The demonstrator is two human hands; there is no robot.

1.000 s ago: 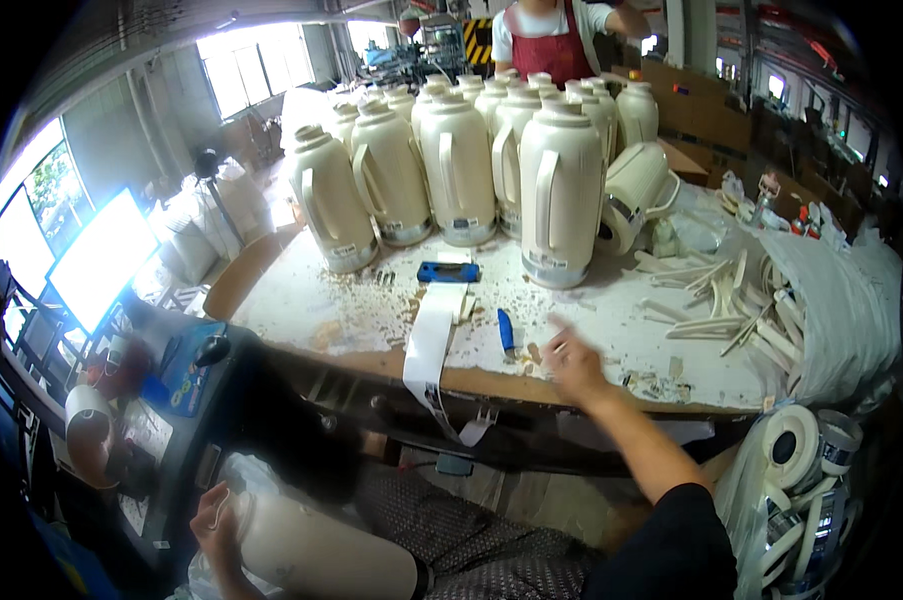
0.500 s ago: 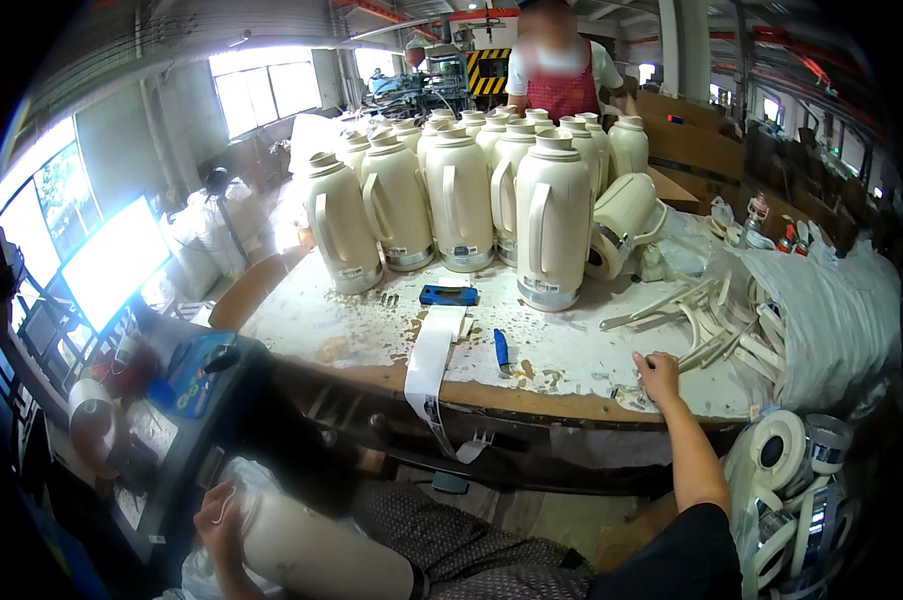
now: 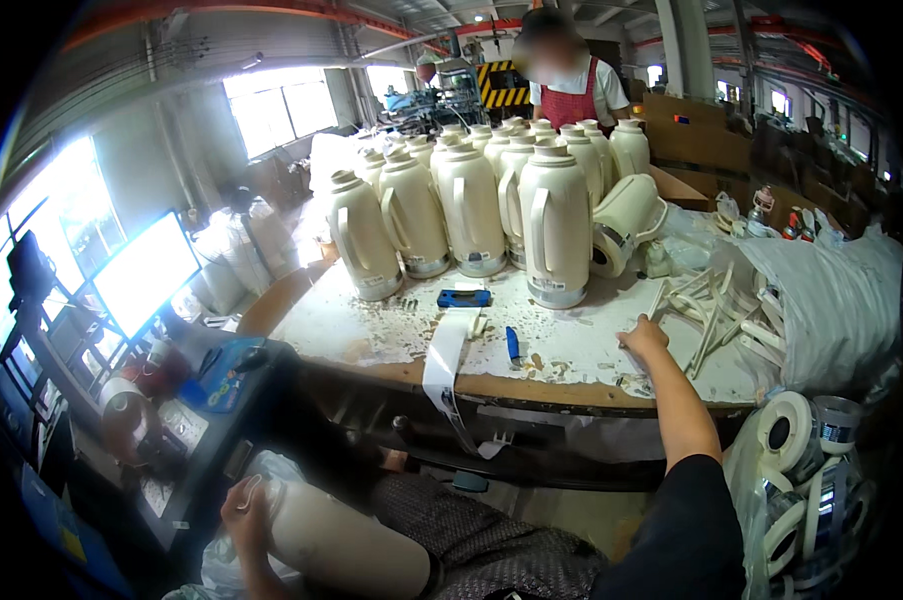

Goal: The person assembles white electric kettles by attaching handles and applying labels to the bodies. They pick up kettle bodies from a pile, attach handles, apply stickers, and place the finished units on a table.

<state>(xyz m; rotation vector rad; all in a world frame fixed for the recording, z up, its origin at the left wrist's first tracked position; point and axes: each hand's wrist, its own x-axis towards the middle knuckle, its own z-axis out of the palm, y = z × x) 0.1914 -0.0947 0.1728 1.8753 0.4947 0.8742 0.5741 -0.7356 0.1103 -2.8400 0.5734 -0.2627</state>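
Note:
On my lap lies a cream flask body (image 3: pixel 346 540), tilted, with its narrower end toward my left hand (image 3: pixel 246 512). That hand is closed at this end, its fingers on a thin white loop (image 3: pixel 255 486). My right arm reaches over the table's front edge. At its end, my right hand (image 3: pixel 645 338) is closed, fingertips at the lower end of a slim cream handle (image 3: pixel 659 296). Beside it spreads a loose pile of cream handles (image 3: pixel 711 318), partly spilling from a large white plastic bag (image 3: pixel 836 310).
Cream thermos flasks (image 3: pixel 556 225) crowd the table, one lying on its side (image 3: pixel 626 222). A blue tool (image 3: pixel 464 298), a blue cutter (image 3: pixel 512 343) and a label strip (image 3: pixel 441 365) lie in front. Bagged ring parts (image 3: pixel 786 430) stand lower right; a bright monitor (image 3: pixel 146 275) at left. A person (image 3: pixel 571 80) stands behind.
My right hand has moved slightly left and farther over the table to a handle, which now stands more upright at its fingertips. The view has shifted a little; the left hand keeps its grip.

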